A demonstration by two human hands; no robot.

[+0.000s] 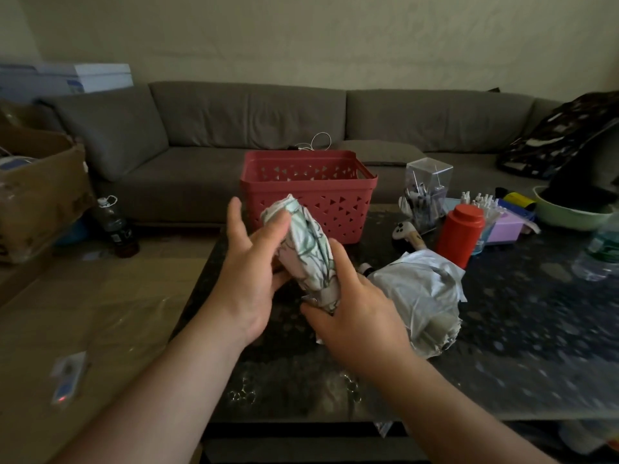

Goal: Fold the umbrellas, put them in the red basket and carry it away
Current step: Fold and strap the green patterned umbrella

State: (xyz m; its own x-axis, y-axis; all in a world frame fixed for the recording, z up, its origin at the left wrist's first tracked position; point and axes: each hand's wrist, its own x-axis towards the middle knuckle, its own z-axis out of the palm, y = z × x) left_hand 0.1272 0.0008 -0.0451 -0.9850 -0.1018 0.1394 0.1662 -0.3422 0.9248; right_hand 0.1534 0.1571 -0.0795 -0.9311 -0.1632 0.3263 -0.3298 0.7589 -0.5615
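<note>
Two bare hands hold one patterned umbrella (306, 249), folded into a bundle, above a dark speckled table (502, 323). The left hand (249, 262) wraps the upper part of the bundle, thumb pressed on the fabric near its top and fingers curled behind it. The right hand (355, 313) grips the lower end, fingers curled round the cloth. A second umbrella (418, 293), pale grey and loosely gathered, lies on the table just right of the hands. One red basket (308, 195) with triangle-shaped holes stands at the far edge of the table, behind the held umbrella; what it contains cannot be seen. To its right stand one red bottle (460, 234), one clear plastic box (425, 192) and one green bowl (569, 212). One grey sofa (268, 128) runs along the wall.
</note>
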